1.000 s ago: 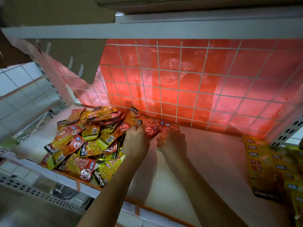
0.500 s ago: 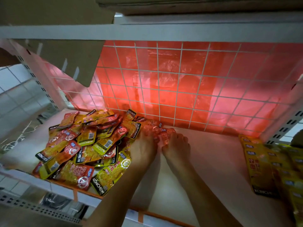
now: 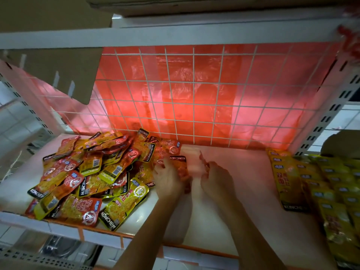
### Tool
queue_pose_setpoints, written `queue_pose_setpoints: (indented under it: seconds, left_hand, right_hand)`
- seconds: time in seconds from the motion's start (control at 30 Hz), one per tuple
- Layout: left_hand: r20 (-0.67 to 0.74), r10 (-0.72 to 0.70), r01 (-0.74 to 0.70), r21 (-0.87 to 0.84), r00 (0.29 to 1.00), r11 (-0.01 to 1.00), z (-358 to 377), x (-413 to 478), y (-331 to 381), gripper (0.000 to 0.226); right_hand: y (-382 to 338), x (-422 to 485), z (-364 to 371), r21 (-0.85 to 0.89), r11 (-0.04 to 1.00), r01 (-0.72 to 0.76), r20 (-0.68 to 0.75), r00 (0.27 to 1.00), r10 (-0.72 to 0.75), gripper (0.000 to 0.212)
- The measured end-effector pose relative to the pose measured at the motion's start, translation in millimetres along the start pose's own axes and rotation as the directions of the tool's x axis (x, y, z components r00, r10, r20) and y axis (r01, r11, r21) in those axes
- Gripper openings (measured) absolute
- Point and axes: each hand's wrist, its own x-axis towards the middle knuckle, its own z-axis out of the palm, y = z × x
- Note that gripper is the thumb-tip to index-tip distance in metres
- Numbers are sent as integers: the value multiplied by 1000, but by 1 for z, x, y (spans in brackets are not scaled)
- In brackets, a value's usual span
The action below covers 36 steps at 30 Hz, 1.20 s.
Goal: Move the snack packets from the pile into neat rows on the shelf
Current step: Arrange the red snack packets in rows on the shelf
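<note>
A loose pile of red and yellow KONCHEW snack packets (image 3: 87,176) covers the left half of the white shelf (image 3: 243,191). My left hand (image 3: 167,180) sits at the pile's right edge with its fingers closed on a red packet (image 3: 180,164). My right hand (image 3: 216,178) is just to the right of it, pinching another red packet (image 3: 203,160) that stands on edge and is motion-blurred. Yellow packets (image 3: 319,184) lie in overlapping rows at the shelf's right end.
A white wire grid (image 3: 194,94) backed by red plastic closes the rear of the shelf. A cardboard flap (image 3: 64,71) hangs down at the upper left. The shelf above (image 3: 175,36) sits low overhead. An orange strip marks the shelf's front edge (image 3: 194,248).
Both hands have drawn back from the rear grid toward me, each lifting a red packet off the pile's far right corner. The camera has shifted closer.
</note>
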Motion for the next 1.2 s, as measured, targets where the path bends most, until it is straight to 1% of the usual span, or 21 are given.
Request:
queue_pose_setpoints:
  seconds: [0.03,0.1,0.13,0.2,0.23,0.3,0.33,0.4,0.47,0.5,0.57,0.63,0.7,0.77,0.8,0.87,0.93,1.0,1.07,1.13,1.2]
  left_hand:
    - [9,19,-19,-44,1000,999,1,-2,1,97]
    - [8,63,-60,-157,998,986,5,-7,4,88]
    - [30,59,-50,-229,998,972,6,-10,8,82]
    - [130,33,18,-372,991,928,6,-14,16,73]
    - [171,43,32,-417,984,908,8,-14,19,64]
    - [183,118,-19,-466,976,885,10,-17,26,33]
    - [173,145,-40,-497,974,867,10,-19,30,21]
    - [177,135,-1,-602,975,798,10,-25,44,6]
    - [217,91,104,-743,972,661,10,-33,63,9]
    - [244,77,155,-798,967,583,10,-37,73,11]
    - [289,89,217,-859,953,464,12,-47,92,10]
    - [328,152,250,-888,933,386,15,-61,110,8]
    - [372,248,281,-899,895,334,21,-80,128,12]
    - [426,345,335,-895,836,294,30,-102,146,17]
    - [450,393,364,-890,802,276,36,-115,156,19]
    - [482,469,412,-876,740,250,49,-142,176,22]
    - [532,496,469,-845,686,258,63,-175,197,23]
    - [574,507,503,-816,643,286,77,-208,217,26]
    - [585,527,491,-809,617,323,89,-239,235,32]
    - [578,542,454,-816,610,358,103,-266,253,41]
    - [549,566,393,-836,615,384,117,-291,269,47]
  right_hand:
    - [4,-4,-2,58,998,-27,-14,1000,28,27]
    - [12,-12,-4,205,974,-96,-19,995,102,26]
    - [17,-17,-5,268,956,-119,-18,992,128,24]
    - [26,-25,-8,372,914,-161,-42,981,190,21]
    - [32,-30,-10,435,880,-192,-51,970,237,20]
    - [44,-38,-13,546,804,-236,-72,943,326,17]
    - [49,-43,-17,586,774,-241,-90,930,358,14]
    - [59,-54,-27,654,728,-204,-149,909,389,11]
    - [67,-66,-42,711,689,-138,-233,879,417,22]
    - [72,-72,-49,739,665,-110,-262,862,434,25]
    - [82,-84,-65,814,579,-50,-284,835,471,28]
    - [97,-95,-80,864,504,-2,-288,818,497,33]
    - [119,-106,-92,891,454,29,-287,808,514,34]
    - [142,-121,-107,911,409,57,-291,791,538,29]
    - [155,-129,-114,905,417,81,-319,778,541,27]
    - [181,-147,-129,891,436,125,-374,746,551,24]
    - [208,-166,-146,882,430,191,-421,729,539,17]
    - [236,-183,-164,880,405,247,-451,703,550,26]
    - [265,-198,-179,871,386,304,-483,671,562,32]
    - [299,-213,-192,835,434,338,-544,630,555,42]
    - [329,-229,-203,767,526,367,-628,595,502,42]
